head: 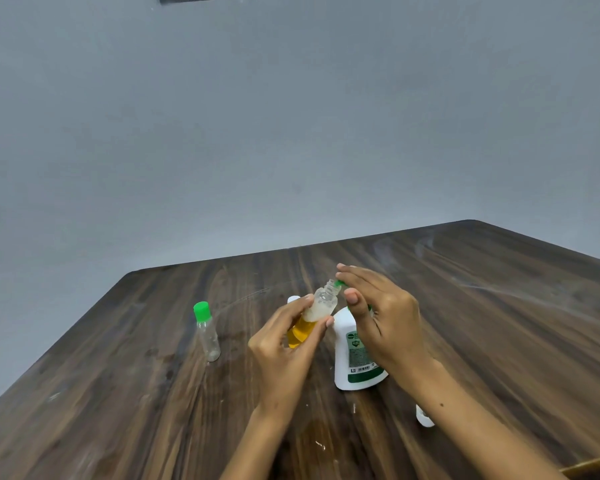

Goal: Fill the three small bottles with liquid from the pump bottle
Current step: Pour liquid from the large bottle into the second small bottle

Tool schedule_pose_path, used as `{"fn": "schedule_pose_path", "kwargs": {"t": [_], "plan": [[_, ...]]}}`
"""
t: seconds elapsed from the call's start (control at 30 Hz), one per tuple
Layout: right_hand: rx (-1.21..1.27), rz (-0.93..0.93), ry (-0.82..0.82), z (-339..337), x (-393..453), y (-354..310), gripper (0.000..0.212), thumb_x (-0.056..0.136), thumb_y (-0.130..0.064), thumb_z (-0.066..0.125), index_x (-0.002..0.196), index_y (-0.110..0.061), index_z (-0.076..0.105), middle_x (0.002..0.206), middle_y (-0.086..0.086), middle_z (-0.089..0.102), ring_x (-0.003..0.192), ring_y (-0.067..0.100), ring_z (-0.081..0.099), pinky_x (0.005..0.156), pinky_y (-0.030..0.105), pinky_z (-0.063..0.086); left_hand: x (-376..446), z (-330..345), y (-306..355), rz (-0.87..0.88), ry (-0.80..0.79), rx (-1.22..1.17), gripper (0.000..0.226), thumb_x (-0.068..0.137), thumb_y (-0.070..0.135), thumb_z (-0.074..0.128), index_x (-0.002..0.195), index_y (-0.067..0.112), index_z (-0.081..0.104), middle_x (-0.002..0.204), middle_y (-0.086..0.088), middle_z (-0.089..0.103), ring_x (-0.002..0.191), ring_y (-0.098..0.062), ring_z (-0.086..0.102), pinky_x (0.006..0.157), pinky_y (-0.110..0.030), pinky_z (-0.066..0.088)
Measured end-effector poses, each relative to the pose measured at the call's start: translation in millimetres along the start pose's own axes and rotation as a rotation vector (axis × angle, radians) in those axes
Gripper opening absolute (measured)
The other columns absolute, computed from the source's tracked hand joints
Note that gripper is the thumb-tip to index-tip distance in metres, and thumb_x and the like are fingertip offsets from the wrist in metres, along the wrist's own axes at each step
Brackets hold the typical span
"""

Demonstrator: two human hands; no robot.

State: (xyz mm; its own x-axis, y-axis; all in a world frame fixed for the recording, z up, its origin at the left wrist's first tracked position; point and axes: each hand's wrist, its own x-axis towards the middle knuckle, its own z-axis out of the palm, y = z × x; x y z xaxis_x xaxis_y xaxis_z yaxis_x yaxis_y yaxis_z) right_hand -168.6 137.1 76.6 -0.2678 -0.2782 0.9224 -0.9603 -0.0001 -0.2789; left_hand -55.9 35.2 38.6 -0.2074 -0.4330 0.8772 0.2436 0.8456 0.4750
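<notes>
The left hand [284, 344] pinches a small clear plastic bottle [312, 315], uncapped, tilted, its lower half amber with liquid, its threaded neck just under the green pump spout [340, 283]. The right hand [378, 313] lies with straight fingers over that pump on the white plastic pump bottle [352, 358], which stands on the dark, streaky wood-grain table [499, 306]. A clear, empty, green-capped bottle [207, 332] stands apart, leftward.

Dark wood table [499, 306] w/ gray wall [291, 133] behind.
</notes>
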Motion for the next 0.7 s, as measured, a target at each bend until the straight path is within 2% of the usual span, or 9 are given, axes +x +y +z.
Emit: {"fn": "schedule_pose_path", "kwargs": {"t": [0.3,0.5,0.7], "plan": [[0.035,0.024,-0.025,-1.0,-3.0,-0.1,0.07,0.098,-0.06,0.023,0.106,-0.01,0.072,0.114,0.001,0.069,0.104,0.012,0.063,0.082,0.025,0.052,0.4,-0.1,0.2,0.024,-0.019,0.008,0.039,0.069,0.012,0.088,0.105,0.008,0.073,0.105,0.004,0.072,0.099,-0.002,0.068,0.083,-0.017,0.054],[0.029,0.023,-0.056,-5.1,4.8,-3.1,0.074,0.097,-0.061,0.02,0.107,-0.009,0.072,0.115,0.003,0.068,0.107,0.013,0.062,0.086,0.024,0.05,1.5,0.5,1.9,-0.005,-0.002,-0.026,0.04,0.07,0.012,0.086,0.107,0.014,0.071,0.105,0.007,0.072,0.099,-0.001,0.068,0.082,-0.018,0.055],[0.087,0.049,-0.059,-5.5,-0.2,-0.3,0.072,0.097,-0.061,0.021,0.109,-0.01,0.071,0.117,0.001,0.067,0.108,0.01,0.061,0.085,0.027,0.052,2.3,2.3,5.4,-0.034,-0.019,-0.054,0.038,0.071,0.014,0.087,0.105,0.015,0.072,0.102,0.007,0.073,0.096,-0.002,0.069,0.082,-0.017,0.053]]}}
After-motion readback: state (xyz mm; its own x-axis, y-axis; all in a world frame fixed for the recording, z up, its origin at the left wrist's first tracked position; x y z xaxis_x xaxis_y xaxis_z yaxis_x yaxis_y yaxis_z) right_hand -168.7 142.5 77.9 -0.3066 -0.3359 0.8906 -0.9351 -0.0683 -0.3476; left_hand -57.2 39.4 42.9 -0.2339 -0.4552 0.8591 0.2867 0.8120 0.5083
